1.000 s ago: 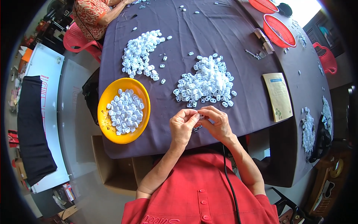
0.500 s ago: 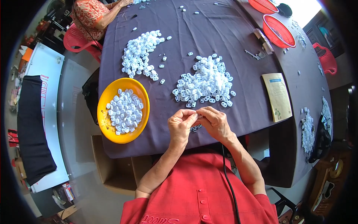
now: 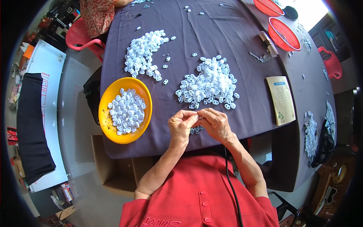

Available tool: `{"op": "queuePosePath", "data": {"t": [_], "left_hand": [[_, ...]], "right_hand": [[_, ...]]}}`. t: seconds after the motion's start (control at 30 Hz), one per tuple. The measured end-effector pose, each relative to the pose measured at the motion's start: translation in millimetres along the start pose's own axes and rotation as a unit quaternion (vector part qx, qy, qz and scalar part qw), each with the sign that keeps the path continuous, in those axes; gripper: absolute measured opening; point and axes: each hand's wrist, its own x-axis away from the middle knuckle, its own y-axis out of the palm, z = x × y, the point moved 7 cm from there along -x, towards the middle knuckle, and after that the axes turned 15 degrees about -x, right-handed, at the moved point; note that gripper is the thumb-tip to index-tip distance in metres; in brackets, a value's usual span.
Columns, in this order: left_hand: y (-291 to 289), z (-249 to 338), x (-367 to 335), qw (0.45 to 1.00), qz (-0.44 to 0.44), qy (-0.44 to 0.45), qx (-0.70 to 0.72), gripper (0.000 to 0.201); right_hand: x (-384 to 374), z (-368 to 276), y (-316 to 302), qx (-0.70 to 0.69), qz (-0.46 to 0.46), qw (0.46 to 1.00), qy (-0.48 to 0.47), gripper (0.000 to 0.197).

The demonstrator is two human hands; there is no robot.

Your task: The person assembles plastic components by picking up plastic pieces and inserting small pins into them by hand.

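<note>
One small white piece (image 3: 199, 117) is pinched by the fingertips of the left hand (image 3: 180, 126) and right hand (image 3: 216, 125), near a white pile (image 3: 210, 84); a yellow bowl (image 3: 126, 139) stands left.

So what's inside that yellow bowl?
The yellow bowl holds a heap of small white pieces. A dark flower-like marking shows at its lower left; the heap hides the bowl's middle and any pieces underneath.
</note>
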Motion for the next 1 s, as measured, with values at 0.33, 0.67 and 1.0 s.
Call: {"op": "queuePosePath", "data": {"t": [0.33, 0.67, 1.0], "left_hand": [[-4.6, -3.7, -1.7, 0.999, 0.009, -0.028, 0.023, 0.002], [-11.7, 1.5, -0.7, 1.000, 0.006, -0.018, -0.010, 0.007], [-13.9, -2.0, 3.3, 1.000, 0.015, -0.022, -0.014, 0.008]], "right_hand": [[-5.4, 6.6, 3.8, -0.016, -0.013, 1.000, 0.023, 0.019], [7.4, 24.3, 11.9, -0.152, 0.010, 0.978, 0.139, 0.029], [15.0, 28.1, 14.6, -0.174, 0.016, 0.974, 0.143, 0.031]]}}
